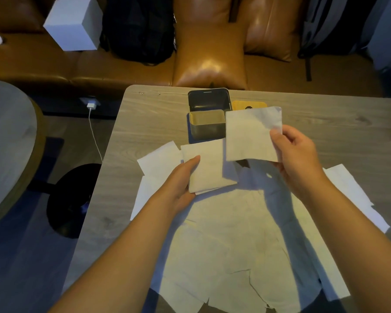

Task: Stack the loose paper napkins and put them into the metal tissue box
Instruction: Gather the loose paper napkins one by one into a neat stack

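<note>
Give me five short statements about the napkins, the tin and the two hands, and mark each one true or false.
1. The right hand holds a single napkin lifted off the table. True.
2. The metal tissue box is closed. False: its hinged lid stands open and the inside looks empty.
3. The left hand holds a small stack of napkins. True.
4. All the napkins have been gathered up. False: many loose napkins lie spread over the table.
5. The box sits at the near edge, by the person's arms. False: it stands at the far side of the table, beyond both hands.
</note>
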